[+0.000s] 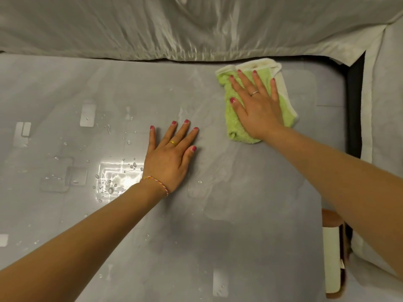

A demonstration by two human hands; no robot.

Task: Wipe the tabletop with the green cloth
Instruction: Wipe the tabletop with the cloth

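Both forearms reached over the tabletop [239, 236]: left hand [169, 158] lay flat (fingers spread), right hand [256, 105] pressed flat on the green cloth [234, 127]; droplets [109, 184] beaded left of the left hand.

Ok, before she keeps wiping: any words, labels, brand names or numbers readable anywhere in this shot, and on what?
None can be read.
green cloth: plain, no tag or print showing.
tabletop: only pale rectangular reflections and water drops, no lettering.
white container at the right edge: blank face, no label visible.
grey fabric behind the table: unmarked.
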